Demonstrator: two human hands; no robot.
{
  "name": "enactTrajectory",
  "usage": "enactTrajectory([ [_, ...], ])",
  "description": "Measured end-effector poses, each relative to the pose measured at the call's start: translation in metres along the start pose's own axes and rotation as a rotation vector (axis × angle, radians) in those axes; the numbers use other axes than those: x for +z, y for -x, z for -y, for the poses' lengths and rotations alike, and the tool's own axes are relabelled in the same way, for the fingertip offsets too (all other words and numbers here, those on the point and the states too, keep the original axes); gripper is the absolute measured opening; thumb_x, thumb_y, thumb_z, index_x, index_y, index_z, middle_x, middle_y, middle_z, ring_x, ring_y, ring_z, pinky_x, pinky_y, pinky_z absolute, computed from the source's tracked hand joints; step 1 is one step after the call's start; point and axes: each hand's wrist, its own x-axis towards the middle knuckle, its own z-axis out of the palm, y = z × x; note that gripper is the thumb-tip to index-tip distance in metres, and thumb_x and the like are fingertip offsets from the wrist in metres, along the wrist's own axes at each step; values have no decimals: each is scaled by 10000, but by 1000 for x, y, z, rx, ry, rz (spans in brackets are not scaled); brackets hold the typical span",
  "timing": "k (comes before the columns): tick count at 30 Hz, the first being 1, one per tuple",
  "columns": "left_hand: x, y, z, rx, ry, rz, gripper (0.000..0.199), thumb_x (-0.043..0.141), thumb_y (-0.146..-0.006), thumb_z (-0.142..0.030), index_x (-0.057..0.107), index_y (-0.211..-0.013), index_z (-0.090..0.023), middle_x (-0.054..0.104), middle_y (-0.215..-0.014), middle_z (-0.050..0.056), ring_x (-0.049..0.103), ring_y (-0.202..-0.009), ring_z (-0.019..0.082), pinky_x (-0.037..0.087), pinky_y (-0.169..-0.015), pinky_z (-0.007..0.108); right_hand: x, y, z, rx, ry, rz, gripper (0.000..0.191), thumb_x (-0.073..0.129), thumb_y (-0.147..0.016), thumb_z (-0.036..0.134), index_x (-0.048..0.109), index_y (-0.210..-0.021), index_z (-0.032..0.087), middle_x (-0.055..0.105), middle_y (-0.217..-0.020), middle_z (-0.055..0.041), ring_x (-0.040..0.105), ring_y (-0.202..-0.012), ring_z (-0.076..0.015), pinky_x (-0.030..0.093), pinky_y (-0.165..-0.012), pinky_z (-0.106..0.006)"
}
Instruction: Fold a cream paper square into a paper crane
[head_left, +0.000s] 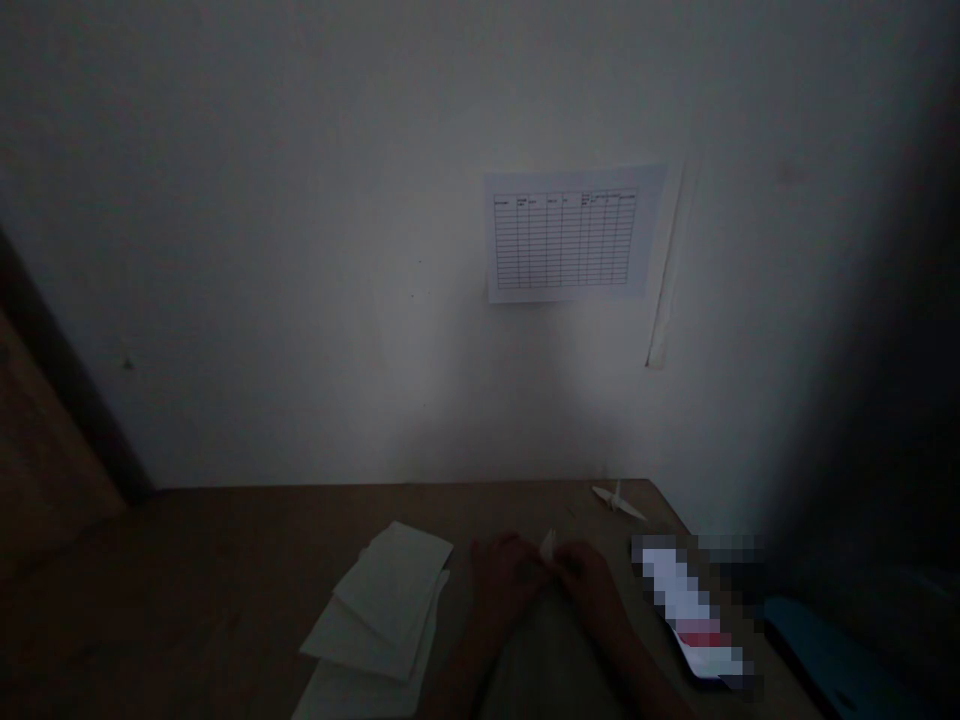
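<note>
My left hand [510, 568] and my right hand [586, 572] meet over the middle of the table. Between their fingertips is a small folded piece of paper [548, 546], pale, with a pointed tip sticking up. Both hands pinch it, the fingers curled and partly lost in the dim light. A folded paper crane [619, 501] lies beyond my right hand, close to the table's far right corner. To the left of my left hand is a loose stack of white paper sheets [390, 600].
A phone with a lit, blurred-out screen [697, 620] lies right of my right forearm. The brown table [225, 570] meets a pale wall, where a printed grid sheet [566, 240] hangs. A blue object [832, 650] is beside the table's right edge.
</note>
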Motion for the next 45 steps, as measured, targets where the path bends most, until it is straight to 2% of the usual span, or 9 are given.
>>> enactTrajectory([
  [6, -7, 2, -7, -20, 14, 41, 137, 741, -843, -382, 773, -965, -330, 780, -1124, 23, 574, -1277, 328, 72, -1184, 720, -1, 1, 0, -7, -8, 14, 218, 642, -816, 430, 734, -860, 238, 747, -911, -82, 683, -905, -296, 524, -852, -419],
  [14, -4, 2, -4, 6, 1, 11, 114, 714, -872, -396, 781, -946, -341, 781, -1091, 25, 607, -1239, 311, 161, -1198, 681, 0, 1, -2, -5, -17, 8, 231, 630, -833, 426, 746, -873, 230, 753, -931, -87, 689, -912, -292, 530, -865, -419],
  [24, -4, 3, -3, -32, 33, 10, 122, 710, -882, -397, 771, -936, -305, 773, -1079, 33, 620, -1199, 305, 5, -1200, 727, -3, 0, 0, -16, -3, 44, 212, 626, -833, 389, 755, -897, 234, 766, -972, -85, 686, -958, -295, 508, -917, -438],
  [31, -8, 2, -6, -29, -17, 18, 124, 706, -875, -336, 775, -976, -311, 780, -1093, 29, 638, -1179, 305, 45, -1193, 745, -2, 0, -2, -9, 26, 44, 257, 608, -844, 415, 754, -941, 227, 759, -994, -94, 683, -972, -289, 509, -905, -412],
  [39, -10, 4, -11, 2, -70, 35, 199, 684, -906, -452, 773, -998, -299, 785, -1087, 26, 632, -1197, 296, -5, -1224, 705, -2, -1, 4, -3, 74, 73, 226, 630, -842, 396, 760, -910, 225, 766, -973, -90, 690, -950, -273, 506, -898, -386],
  [45, -10, 2, -8, -38, -58, 47, 146, 676, -910, -391, 758, -993, -302, 778, -1100, 12, 641, -1182, 279, -28, -1224, 695, -2, -1, 3, 3, 90, 58, 232, 618, -828, 392, 755, -905, 221, 763, -975, -94, 686, -949, -276, 508, -889, -376],
])
